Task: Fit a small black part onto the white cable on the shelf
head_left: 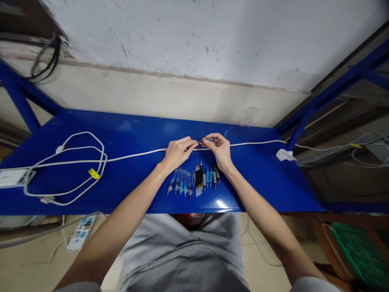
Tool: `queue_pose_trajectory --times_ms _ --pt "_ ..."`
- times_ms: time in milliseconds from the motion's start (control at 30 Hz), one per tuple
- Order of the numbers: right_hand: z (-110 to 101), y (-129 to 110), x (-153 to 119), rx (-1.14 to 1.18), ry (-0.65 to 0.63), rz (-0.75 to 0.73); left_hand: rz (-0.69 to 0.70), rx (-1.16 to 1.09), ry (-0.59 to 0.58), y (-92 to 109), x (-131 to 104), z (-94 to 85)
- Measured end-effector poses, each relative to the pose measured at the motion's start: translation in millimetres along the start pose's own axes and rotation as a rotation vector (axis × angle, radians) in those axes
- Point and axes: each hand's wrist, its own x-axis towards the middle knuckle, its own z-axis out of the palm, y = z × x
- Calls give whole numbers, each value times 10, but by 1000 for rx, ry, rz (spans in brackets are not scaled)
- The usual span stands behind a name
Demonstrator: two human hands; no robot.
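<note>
Above the blue table (130, 134), my left hand (180, 153) and my right hand (219, 149) meet near the white cable. Right-hand fingers are closed on a dark pen part (209, 140). My left fingertips pinch the thin end at its left; what exactly they hold is too small to tell. Nearer my body lie several clear pen barrels (181, 181) in a row. Beside them are several ink refills (198, 178) with dark upper parts, small metal springs (193, 177), and several blue and grey pen grip pieces (209, 177).
A white cable (133, 155) crosses the table and is coiled at the left, with a yellow tag (94, 174). A white adapter (13, 178) sits at the far left. Crumpled white tissue (285, 155) lies at the right, near the blue frame (299, 125).
</note>
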Motion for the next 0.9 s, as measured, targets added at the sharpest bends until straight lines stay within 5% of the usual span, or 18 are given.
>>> queue_pose_trajectory --times_ms 233,400,900 --pt "-23 -1 12 -153 -53 -74 15 90 -63 -11 3 -4" --pt "-37 -51 -5 -222 6 -182 9 59 19 3 6 -11" --pt "-51 16 22 -214 -65 -131 28 25 -1 -5 12 -2"
